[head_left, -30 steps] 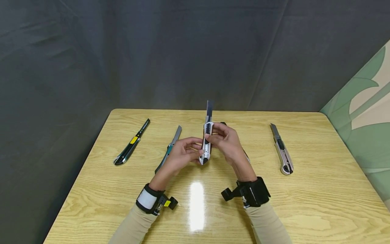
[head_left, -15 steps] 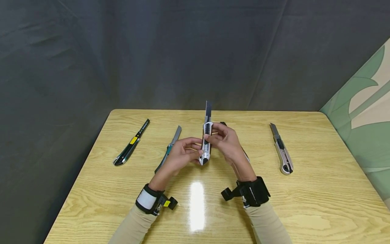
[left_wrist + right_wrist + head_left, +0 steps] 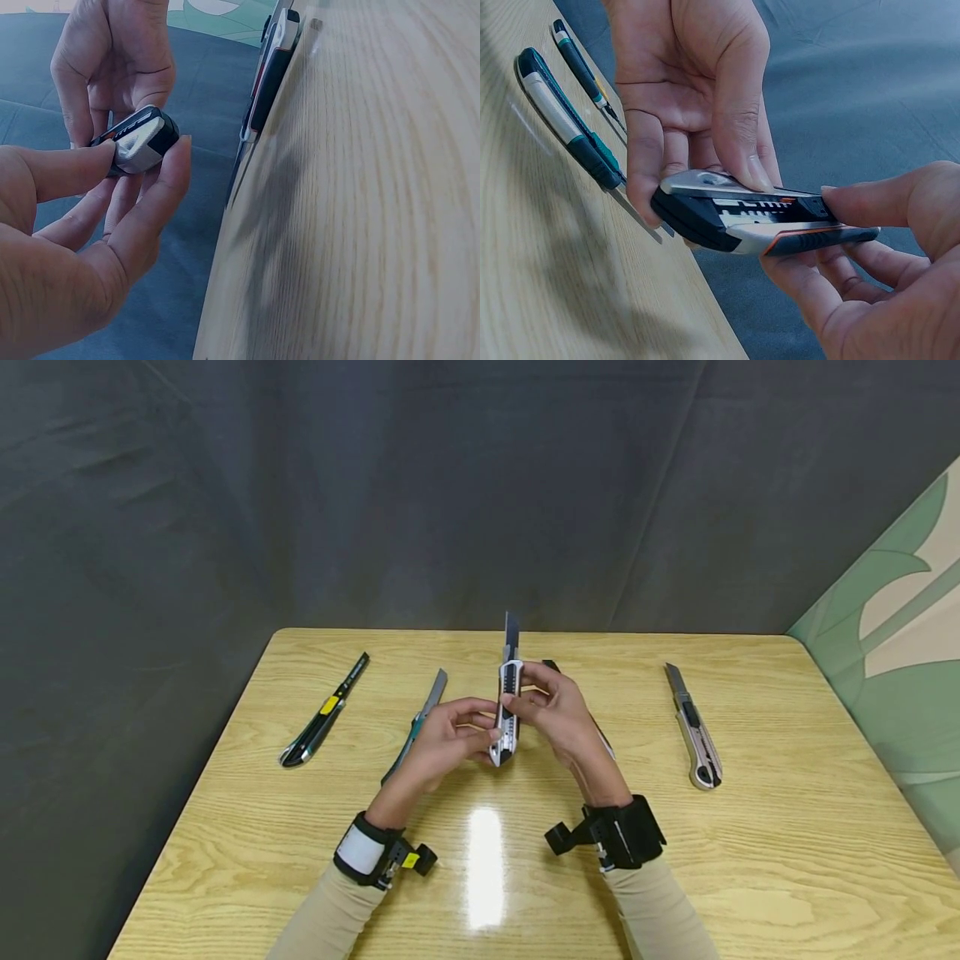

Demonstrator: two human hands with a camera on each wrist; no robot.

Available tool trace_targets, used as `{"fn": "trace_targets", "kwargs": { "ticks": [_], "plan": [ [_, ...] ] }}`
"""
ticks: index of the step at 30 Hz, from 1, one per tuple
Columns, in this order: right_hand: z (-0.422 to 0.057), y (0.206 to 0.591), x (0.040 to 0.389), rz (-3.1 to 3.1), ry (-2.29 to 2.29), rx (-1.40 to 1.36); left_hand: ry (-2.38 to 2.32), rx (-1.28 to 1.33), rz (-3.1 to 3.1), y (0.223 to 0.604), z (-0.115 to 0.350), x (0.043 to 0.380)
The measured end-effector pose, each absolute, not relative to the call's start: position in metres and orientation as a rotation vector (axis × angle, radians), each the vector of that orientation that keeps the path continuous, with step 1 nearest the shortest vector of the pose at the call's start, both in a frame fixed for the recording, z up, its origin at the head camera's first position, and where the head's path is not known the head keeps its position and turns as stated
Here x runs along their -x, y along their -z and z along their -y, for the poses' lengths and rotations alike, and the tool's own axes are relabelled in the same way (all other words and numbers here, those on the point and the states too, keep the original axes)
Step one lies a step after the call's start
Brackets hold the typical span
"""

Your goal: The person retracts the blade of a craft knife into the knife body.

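Note:
A silver-and-black utility knife with orange trim is held up over the table, its dark blade out and pointing away. My left hand pinches the knife's rear end between thumb and fingers. Higher on the handle, my right hand grips it, the thumb pressing the black slider in the right wrist view. The fingers of both hands curl beneath the handle there. The left wrist view shows the knife's butt end between my left thumb and fingers.
Several other utility knives lie on the wooden table: a black-and-yellow one at left, a green-and-grey one partly behind my left hand, a silver one at right. Another knife is mostly hidden behind my right hand. A dark curtain hangs behind.
The blade tip sits slightly lower and a little less blade shows beyond the handle. My right thumb has slid slightly back toward me with the slider; the left hand stays in place.

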State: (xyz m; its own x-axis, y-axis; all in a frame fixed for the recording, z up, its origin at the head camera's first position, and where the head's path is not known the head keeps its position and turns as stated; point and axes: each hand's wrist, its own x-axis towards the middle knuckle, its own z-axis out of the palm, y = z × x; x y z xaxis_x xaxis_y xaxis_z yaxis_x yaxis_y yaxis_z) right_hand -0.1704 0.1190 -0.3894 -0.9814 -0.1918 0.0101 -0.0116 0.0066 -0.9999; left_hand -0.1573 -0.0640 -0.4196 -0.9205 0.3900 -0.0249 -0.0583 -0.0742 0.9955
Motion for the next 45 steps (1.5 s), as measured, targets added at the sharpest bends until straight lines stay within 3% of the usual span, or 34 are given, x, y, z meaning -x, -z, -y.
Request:
{"fn": "trace_targets", "kwargs": {
  "ticks": [45],
  "plan": [
    [-0.1212,0.3938,0.1705,-2.096,2.038,0.323,-2.065,-0.298,-1.898,0.4213,0.0633,0.1567]
  ]
}}
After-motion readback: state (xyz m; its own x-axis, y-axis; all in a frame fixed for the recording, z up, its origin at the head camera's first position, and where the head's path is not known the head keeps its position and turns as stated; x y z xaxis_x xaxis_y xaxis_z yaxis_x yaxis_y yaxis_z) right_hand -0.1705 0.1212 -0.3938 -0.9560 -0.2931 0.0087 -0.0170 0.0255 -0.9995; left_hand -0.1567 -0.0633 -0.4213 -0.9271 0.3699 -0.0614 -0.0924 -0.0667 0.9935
